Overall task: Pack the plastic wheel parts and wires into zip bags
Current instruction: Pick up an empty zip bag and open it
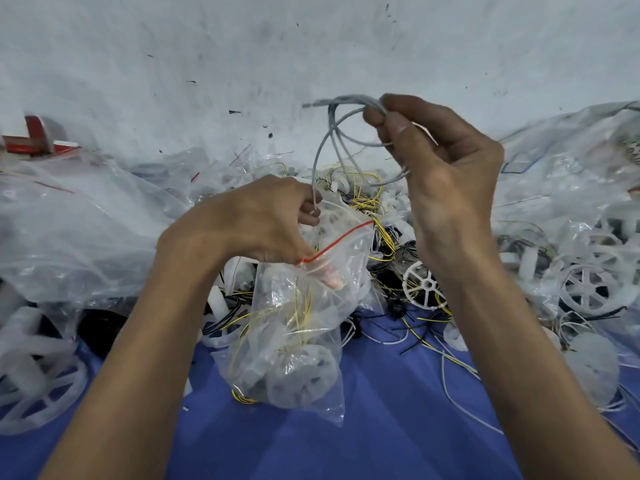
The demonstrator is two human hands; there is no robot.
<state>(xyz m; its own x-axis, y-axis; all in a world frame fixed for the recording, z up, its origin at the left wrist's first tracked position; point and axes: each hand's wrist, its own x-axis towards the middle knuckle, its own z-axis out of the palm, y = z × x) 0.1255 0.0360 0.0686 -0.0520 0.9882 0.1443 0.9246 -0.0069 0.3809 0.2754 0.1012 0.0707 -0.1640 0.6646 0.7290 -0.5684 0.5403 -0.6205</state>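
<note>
My left hand [256,223] grips the open mouth of a clear zip bag [298,341] with a red seal strip; the bag hangs over the blue table and holds white plastic wheels and yellow wires. The same hand also pinches one end of a grey wire. My right hand [436,161], raised above and to the right of the bag, pinches a coiled bundle of grey wires [343,140] that loops down toward the bag's mouth. A loose white wheel [424,285] lies just right of the bag.
Loose white wheels, yellow and black wires are heaped behind the bag [367,202]. Large clear plastic bags with parts lie left [69,230] and right [571,209]. A blue table surface [381,410] shows in front. A white wall stands behind, with a red object [38,136] at far left.
</note>
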